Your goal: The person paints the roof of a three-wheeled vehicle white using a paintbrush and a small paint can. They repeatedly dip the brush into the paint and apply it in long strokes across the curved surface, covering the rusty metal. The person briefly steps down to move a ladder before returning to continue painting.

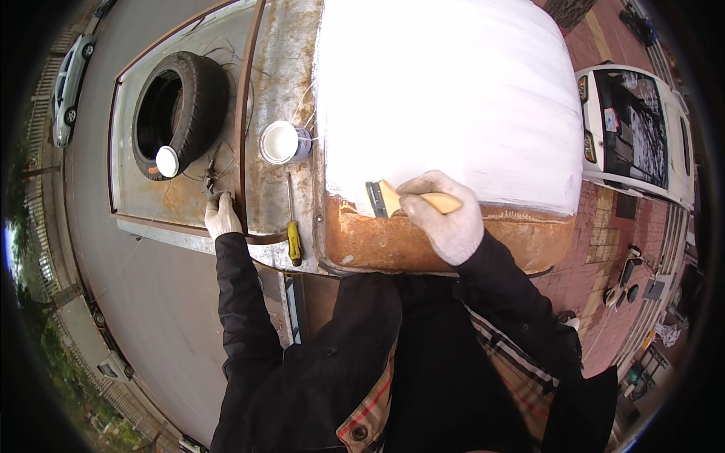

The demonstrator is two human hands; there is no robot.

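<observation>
My right hand (445, 215), in a white glove, grips the pale wooden handle of a paintbrush (390, 198). Its dark bristles touch the van-like vehicle's roof, where white paint (445, 98) borders a bare rusty strip (445, 238). My left hand (223, 216), gloved too, is closed over the brown metal rail along the near edge of the roof; its fingertips are partly hidden. Just beyond them lies a dark tool (210, 180), perhaps pliers. Between my hands are a screwdriver (294, 240) with a yellow handle and an open can of white paint (281, 143).
A black tire (185, 106) lies inside the railed part, with a white-coated lid (167, 161) on its near side. A thin wire runs by the can. A white van (634, 132) stands at right on red paving (596, 272). At left are a road (151, 317) and parked cars.
</observation>
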